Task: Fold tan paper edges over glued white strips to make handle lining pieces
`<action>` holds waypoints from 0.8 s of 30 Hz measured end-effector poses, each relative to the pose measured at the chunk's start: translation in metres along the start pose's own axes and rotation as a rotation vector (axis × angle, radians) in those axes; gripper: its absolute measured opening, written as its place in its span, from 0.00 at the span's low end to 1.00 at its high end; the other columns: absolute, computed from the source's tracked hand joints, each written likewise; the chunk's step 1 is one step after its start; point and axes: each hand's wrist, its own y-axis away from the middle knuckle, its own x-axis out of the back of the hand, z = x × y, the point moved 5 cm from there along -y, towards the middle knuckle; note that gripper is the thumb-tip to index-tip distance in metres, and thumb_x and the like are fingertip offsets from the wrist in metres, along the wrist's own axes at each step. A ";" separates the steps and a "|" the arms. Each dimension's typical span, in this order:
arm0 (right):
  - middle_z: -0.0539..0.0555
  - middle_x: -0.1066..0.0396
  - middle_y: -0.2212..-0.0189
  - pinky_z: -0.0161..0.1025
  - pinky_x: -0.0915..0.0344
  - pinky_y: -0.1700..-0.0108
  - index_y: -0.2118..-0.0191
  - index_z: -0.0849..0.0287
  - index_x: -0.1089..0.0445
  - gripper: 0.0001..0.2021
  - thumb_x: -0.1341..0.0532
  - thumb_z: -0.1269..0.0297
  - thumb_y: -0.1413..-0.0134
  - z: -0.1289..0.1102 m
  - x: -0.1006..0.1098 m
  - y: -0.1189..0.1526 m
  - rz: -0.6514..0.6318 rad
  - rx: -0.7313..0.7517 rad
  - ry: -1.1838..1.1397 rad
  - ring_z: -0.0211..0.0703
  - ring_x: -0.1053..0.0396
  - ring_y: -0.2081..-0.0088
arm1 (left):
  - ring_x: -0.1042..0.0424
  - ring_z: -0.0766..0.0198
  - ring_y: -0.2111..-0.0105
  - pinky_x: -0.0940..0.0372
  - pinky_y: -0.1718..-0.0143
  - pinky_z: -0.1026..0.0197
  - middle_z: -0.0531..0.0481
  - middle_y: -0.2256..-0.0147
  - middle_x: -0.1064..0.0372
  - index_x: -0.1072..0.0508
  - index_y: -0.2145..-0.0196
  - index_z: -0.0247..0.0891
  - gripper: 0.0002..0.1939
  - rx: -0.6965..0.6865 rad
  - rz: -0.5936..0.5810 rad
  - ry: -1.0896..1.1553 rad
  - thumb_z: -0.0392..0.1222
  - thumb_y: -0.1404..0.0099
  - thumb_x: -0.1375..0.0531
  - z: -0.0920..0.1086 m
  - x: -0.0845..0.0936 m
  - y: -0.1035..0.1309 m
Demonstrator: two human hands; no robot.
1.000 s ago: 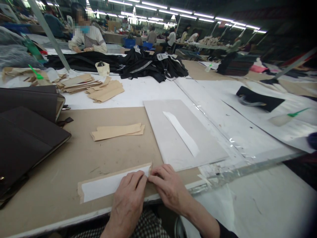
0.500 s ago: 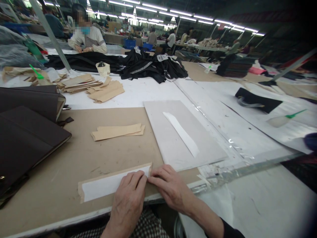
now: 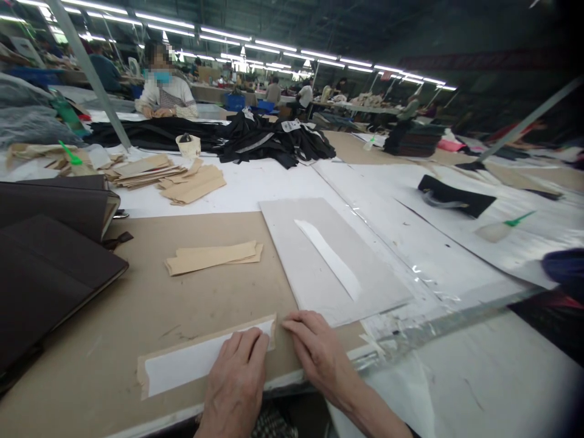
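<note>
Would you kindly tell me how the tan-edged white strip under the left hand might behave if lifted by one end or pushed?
The tan-edged white strip looks thin and narrow, so it is probably light and may sag when lifted. Lying flat on the tan work surface, it seems unlikely to roll or tip if pushed.

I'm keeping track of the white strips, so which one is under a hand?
The white strip on the tan backing, beneath the left hand. The other strip lies on the grey board, touched by neither hand.
</note>
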 end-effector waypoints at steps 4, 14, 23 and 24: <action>0.60 0.30 0.54 0.53 0.34 0.53 0.47 0.58 0.31 0.20 0.48 0.81 0.39 -0.005 -0.009 -0.006 0.042 -0.017 0.053 0.53 0.34 0.55 | 0.30 0.55 0.57 0.30 0.55 0.53 0.42 0.54 0.30 0.31 0.44 0.37 0.18 0.009 -0.019 -0.052 0.30 0.29 0.47 0.000 -0.003 -0.004; 0.57 0.30 0.55 0.51 0.37 0.52 0.50 0.56 0.29 0.19 0.47 0.81 0.39 0.005 -0.012 -0.012 0.064 -0.036 -0.005 0.52 0.34 0.54 | 0.31 0.54 0.57 0.30 0.55 0.52 0.40 0.54 0.32 0.33 0.41 0.34 0.20 0.007 0.004 -0.054 0.30 0.29 0.47 0.000 -0.006 -0.005; 0.57 0.30 0.56 0.51 0.40 0.53 0.49 0.56 0.29 0.18 0.48 0.80 0.37 0.005 -0.011 -0.019 -0.012 0.017 0.077 0.51 0.36 0.56 | 0.31 0.54 0.57 0.29 0.55 0.51 0.40 0.53 0.32 0.33 0.41 0.34 0.19 0.003 -0.012 -0.050 0.31 0.29 0.47 -0.001 -0.007 -0.005; 0.57 0.30 0.56 0.51 0.40 0.53 0.50 0.56 0.29 0.17 0.47 0.79 0.38 0.003 -0.012 -0.020 -0.028 0.028 0.107 0.51 0.36 0.57 | 0.31 0.54 0.57 0.29 0.55 0.51 0.40 0.53 0.32 0.33 0.41 0.34 0.19 0.007 -0.004 -0.048 0.31 0.28 0.48 -0.001 -0.007 -0.005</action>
